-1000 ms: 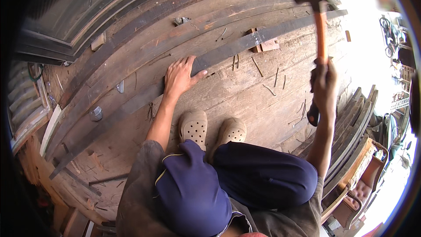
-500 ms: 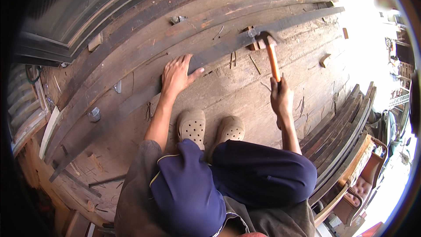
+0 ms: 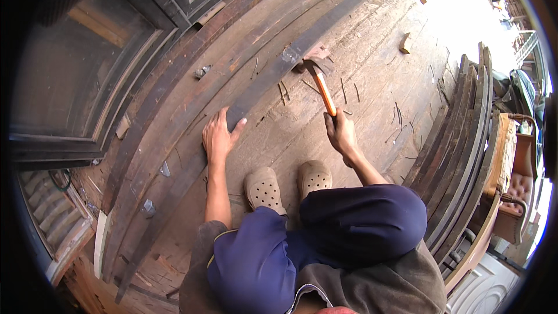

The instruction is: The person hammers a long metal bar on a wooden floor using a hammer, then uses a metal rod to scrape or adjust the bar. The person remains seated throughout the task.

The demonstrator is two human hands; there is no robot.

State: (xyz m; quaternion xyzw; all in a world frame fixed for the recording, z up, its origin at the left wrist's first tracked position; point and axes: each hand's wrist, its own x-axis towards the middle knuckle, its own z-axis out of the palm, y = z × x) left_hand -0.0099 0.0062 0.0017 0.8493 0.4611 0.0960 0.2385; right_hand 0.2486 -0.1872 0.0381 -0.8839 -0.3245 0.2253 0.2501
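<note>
A long dark wooden board (image 3: pixel 261 86) runs diagonally from the lower left to the upper right. My left hand (image 3: pixel 218 137) grips it near the middle, fingers over it and thumb apart along the near edge. In my right hand (image 3: pixel 342 135) is a claw hammer (image 3: pixel 325 94) with an orange handle, held by its dark grip end. The hammer's head is beside a small reddish wood block (image 3: pixel 317 52) at the board's near edge; whether they touch I cannot tell. A shiny grey patch (image 3: pixel 290 54) marks the board there. Several nails (image 3: pixel 283 92) lie close by.
Other long boards (image 3: pixel 174 81) lie beyond this one, next to a dark framed glass panel (image 3: pixel 75 75). Stacked beams (image 3: pixel 459 139) and a tufted chair (image 3: pixel 517 197) stand at the right. My clogs (image 3: pixel 264 188) are on the plank floor. A small wood offcut (image 3: pixel 405 43) lies farther off.
The whole view has turned, so the board slants more steeply. The hammer head now sits lower, at the block on the board's near side. Both hands keep their holds.
</note>
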